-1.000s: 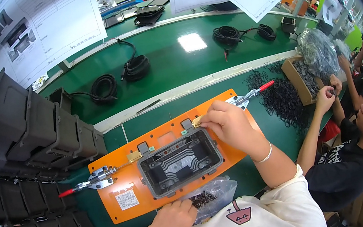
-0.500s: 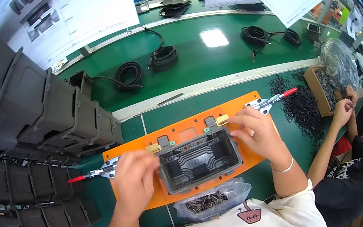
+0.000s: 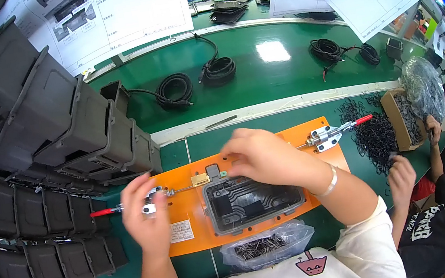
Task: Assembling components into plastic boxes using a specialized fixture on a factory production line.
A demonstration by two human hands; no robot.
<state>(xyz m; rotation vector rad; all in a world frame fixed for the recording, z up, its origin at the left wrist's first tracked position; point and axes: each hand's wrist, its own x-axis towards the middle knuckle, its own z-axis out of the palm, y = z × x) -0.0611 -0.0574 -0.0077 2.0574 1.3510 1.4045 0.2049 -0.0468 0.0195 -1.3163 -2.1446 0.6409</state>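
Note:
A grey rectangular housing [image 3: 259,220] lies open side up on an orange fixture plate [image 3: 187,210]. My right hand [image 3: 266,158] reaches over its far edge. The fingertips are drawn together beside the left hinge lug [image 3: 214,172]; whatever they hold is too small or hidden to name. That hand covers the right hinge lug. To the left, my left hand [image 3: 146,218] is raised with fingers apart, slightly blurred, beside the red-handled left toggle clamp [image 3: 154,201]. A thin metal rod [image 3: 183,189] runs from this clamp toward a brass block [image 3: 200,180]. The right toggle clamp [image 3: 329,135] sits at the plate's far right corner.
A clear bag of small metal pins [image 3: 263,246] lies at the near side. Grey housings [image 3: 74,121] are stacked on the left. Black hook-shaped parts [image 3: 373,135], a cardboard box [image 3: 403,121] and a person's hand [image 3: 401,174] are at right. Coiled cables [image 3: 175,91] lie behind.
My right hand has moved left from the right hinge to the left one. My left hand has pulled back leftward from the housing toward the left clamp. The view has shifted slightly.

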